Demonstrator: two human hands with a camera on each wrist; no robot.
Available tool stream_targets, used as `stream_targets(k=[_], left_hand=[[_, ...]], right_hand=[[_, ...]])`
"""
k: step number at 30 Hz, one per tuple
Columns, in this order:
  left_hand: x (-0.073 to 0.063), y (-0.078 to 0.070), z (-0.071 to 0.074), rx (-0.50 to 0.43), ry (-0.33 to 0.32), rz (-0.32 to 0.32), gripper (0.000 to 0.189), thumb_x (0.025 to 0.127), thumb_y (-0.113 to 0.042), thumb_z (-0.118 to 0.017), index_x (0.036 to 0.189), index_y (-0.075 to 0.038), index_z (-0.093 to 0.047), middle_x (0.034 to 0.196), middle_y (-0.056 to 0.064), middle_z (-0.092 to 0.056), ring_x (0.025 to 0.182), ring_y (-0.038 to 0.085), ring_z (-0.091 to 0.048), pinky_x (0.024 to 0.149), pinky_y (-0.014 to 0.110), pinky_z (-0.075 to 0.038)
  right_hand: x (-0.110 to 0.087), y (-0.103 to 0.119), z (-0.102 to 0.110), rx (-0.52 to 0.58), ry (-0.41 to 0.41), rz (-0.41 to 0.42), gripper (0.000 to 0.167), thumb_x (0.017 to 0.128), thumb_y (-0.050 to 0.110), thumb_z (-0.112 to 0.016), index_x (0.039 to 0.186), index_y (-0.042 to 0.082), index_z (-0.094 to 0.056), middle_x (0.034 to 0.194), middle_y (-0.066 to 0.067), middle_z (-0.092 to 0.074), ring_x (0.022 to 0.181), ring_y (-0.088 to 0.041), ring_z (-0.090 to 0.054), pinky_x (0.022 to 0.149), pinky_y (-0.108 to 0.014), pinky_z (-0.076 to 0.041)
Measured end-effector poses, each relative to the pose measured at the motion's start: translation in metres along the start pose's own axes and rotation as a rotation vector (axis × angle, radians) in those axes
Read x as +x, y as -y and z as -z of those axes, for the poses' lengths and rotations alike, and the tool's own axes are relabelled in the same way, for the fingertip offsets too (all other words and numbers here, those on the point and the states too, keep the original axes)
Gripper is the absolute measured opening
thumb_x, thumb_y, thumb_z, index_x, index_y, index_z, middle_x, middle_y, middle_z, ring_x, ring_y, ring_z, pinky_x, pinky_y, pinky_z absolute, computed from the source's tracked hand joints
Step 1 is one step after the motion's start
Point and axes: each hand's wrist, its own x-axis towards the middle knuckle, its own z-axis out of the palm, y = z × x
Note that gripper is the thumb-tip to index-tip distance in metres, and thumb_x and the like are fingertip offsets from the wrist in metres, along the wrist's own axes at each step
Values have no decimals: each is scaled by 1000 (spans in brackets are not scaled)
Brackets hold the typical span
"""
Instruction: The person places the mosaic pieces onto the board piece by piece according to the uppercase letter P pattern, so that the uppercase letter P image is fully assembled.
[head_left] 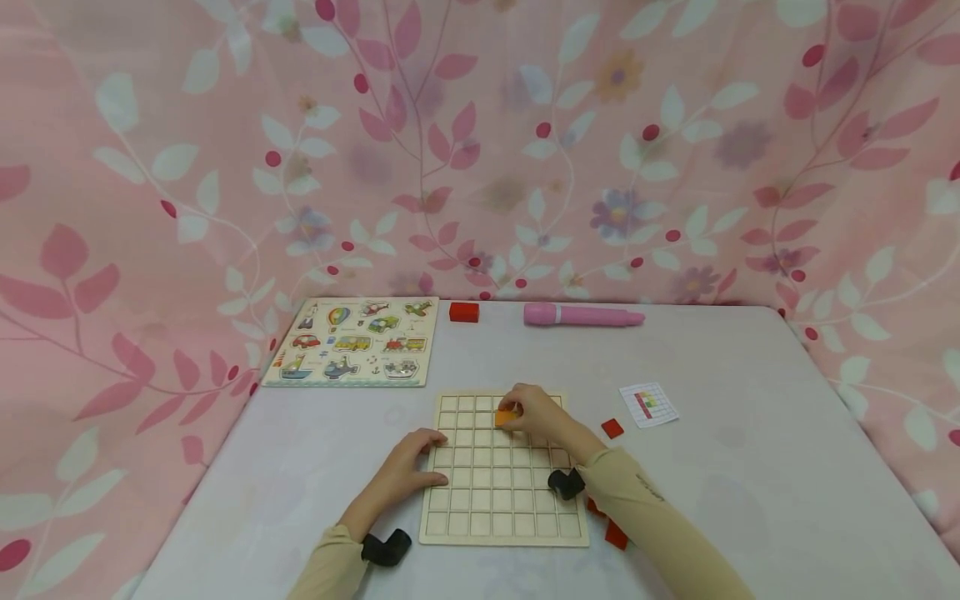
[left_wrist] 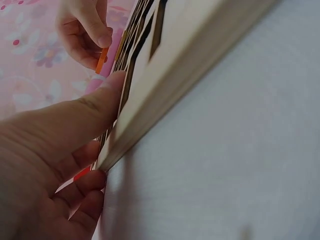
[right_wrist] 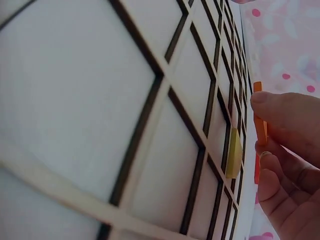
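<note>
Grid board (head_left: 481, 500): near its far edge, my right hand (head_left: 536, 414) is pinching an orange tile (head_left: 503, 418); on its left edge, my left hand (head_left: 406, 468) is resting, fingers parted

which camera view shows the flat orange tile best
The head view: it shows the broad face of the flat orange tile, though the right hand pinching it covers part. Both wrist views show the tile nearly edge-on, as a thin strip.

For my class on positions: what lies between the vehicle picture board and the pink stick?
A red block lies between the picture board and the pink stick, touching neither, as the head view shows.
</note>
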Motion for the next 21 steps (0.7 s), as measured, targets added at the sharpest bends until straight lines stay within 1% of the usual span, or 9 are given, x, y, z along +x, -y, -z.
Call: stream_targets(k=[6, 14, 21], left_hand=[[0, 2, -2, 9, -3, 5, 52, 64, -21, -80, 107, -7, -54, 96, -2, -50, 85, 16, -45, 75, 33, -38], [0, 1, -1, 9, 0, 13, 51, 65, -21, -80, 107, -8, -55, 96, -2, -51, 86, 17, -46, 76, 34, -39], [1, 0, 0, 8, 3, 17, 50, 66, -22, -79, 108, -8, -55, 98, -2, -51, 86, 17, -47, 76, 35, -39]], right_hand=[[1, 0, -4, 10, 2, -31, 19, 72, 5, -74, 89, 0, -66, 78, -2, -53, 67, -15, -47, 59, -25, -41], [1, 2, -9, -18, -1, -48, 20, 72, 3, -73, 91, -1, -66, 81, -3, -54, 73, -16, -50, 64, -26, -43], [4, -1, -11, -9, -10, -58, 22, 70, 4, -75, 90, -1, -67, 79, -2, -54, 69, -14, -49, 61, -24, -42]])
